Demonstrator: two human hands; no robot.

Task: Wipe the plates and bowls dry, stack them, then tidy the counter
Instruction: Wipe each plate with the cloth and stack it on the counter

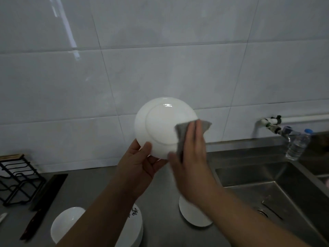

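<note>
A white plate (160,125) is held up in front of the tiled wall with its underside facing me. My left hand (140,164) grips its lower rim, thumb on the back. My right hand (192,150) lies flat with straight fingers and presses a grey cloth (183,129) against the plate's right side. Down on the steel counter (160,220) sit a white bowl (65,223) at the lower left, a stack of white dishes (135,227) with a dark pattern beside it, and another white plate (194,216) under my right forearm.
A steel sink (277,189) lies at the right, with a tap (274,127) and a clear plastic bottle (297,145) on its rim. At the left stand a black wire rack (19,179) and a dark cleaver (44,196).
</note>
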